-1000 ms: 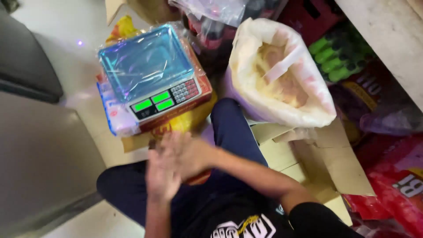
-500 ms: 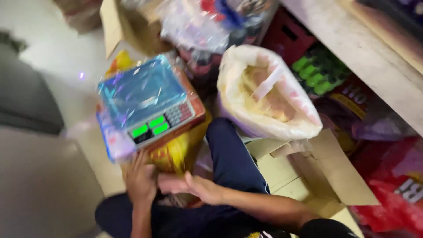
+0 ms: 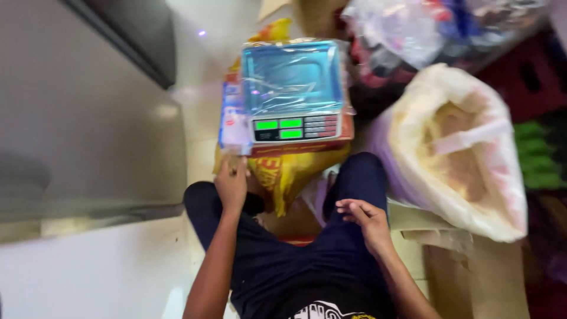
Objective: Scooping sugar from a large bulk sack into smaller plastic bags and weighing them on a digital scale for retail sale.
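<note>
Plastic-wrapped weighing scale [image 3: 292, 94] with green display sitting on yellow sack [image 3: 283, 171], ahead of knees. Left hand [image 3: 231, 183] curling loosely, touching sack's edge below scale's blue-white label. Right hand [image 3: 366, 217] resting half-open on dark trouser leg, holding nothing. Lying right: open white bag [image 3: 460, 153] of pale grain; cardboard [image 3: 472, 277] beneath.

the left hand [image 3: 231, 183] reaches forward past the left knee, its fingers curled and the forearm running straight up from the lower edge. the right hand [image 3: 366, 217] rests on the right thigh, loosely open, fingers pointing left, wrist bent.
</note>
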